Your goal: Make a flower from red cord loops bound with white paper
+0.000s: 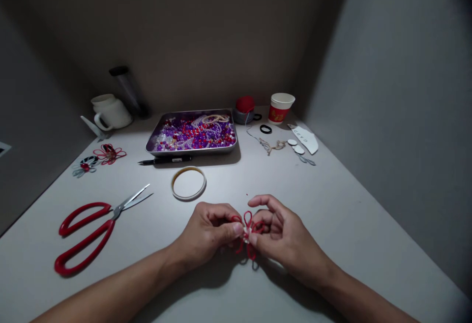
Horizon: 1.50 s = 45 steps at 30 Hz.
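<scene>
Upright, red cord knot [248, 233], loops fanning outward

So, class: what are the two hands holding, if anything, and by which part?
Both hands, left hand and right hand, pinch a small red looped cord ornament at its centre, fingertips meeting there; loops stick out above and below.

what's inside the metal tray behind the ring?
The metal tray holds a heap of loose beads, mostly purple, red and white, with a pale beaded strand on top at the back. The beads hide the tray floor, so anything beneath them cannot be seen.
</scene>
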{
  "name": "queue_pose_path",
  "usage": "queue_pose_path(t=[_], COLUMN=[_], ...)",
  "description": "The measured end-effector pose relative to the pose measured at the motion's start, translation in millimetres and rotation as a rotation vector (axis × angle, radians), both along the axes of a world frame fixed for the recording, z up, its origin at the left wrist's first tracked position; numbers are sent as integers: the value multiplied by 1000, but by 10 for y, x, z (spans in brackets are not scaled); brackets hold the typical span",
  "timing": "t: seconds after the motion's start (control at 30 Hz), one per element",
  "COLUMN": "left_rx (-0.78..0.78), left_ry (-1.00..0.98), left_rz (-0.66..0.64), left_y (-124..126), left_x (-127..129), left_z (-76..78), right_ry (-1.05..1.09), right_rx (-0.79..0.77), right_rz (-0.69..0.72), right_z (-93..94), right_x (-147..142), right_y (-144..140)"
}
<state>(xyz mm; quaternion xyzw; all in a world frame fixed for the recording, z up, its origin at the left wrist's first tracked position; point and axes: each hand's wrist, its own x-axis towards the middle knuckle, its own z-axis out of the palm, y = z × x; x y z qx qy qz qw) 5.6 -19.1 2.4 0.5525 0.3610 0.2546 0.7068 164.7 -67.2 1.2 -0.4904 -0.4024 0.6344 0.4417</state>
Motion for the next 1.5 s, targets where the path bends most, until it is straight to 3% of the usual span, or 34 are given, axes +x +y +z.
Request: queue_pose_path(t=[0.17,0.33,0.57,0.73,1.07,1.23,1.33,1.43,1.5], left_rx=[-107,-65,-41,-15,-59,-50,-34,-14,2], left_ry=[-22,23,39,60,-2,63,116,166,189], left_rz=[-125,-186,-219,-180,85,192,236,238,221], left_y=[31,32,27,16,-2,-29,-40,-53,-65], left_x=[-41,-55,-77,-51,-39,-3,25,51,62], left_z=[-6,20,51,30,-67,-69,-50,-19,4], right_ry=[-15,-45,-38,-32,115,-129,-393,-584,-634], right_rx=[-11,-21,-17,-24,26,202,436,740,830], right_rz=[117,210,200,178,59,-202,-343,-312,-233], right_z=[43,54,13,18,-56,-101,-94,-77,-78], right_x=[53,92,88,99,78,79,110,112,89], right_y=[37,43,23,19,75,73,38,3,-7])
